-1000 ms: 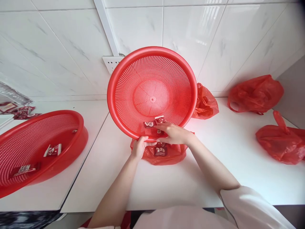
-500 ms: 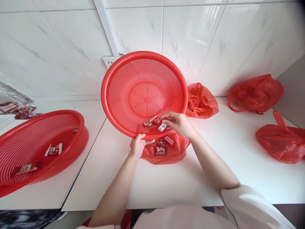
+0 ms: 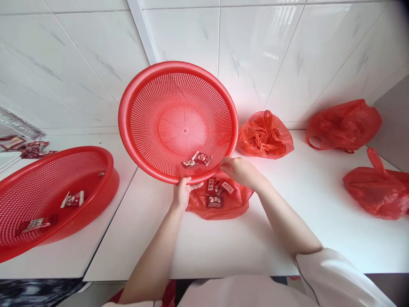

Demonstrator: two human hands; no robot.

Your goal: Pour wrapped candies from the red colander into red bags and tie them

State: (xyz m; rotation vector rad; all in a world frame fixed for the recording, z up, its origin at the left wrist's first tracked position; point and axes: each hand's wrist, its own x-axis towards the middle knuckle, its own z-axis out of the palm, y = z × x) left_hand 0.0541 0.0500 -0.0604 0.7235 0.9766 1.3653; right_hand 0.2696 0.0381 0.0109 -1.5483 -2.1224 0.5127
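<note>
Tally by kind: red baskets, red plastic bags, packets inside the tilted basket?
Red baskets: 2, the tilted basket and the flat basket
Red plastic bags: 4
Packets in the tilted basket: 2
Total: 8

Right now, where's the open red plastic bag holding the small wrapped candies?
The open red plastic bag lies centre-frame on the white counter, just below the tilted red mesh basket, between both hands.
</note>
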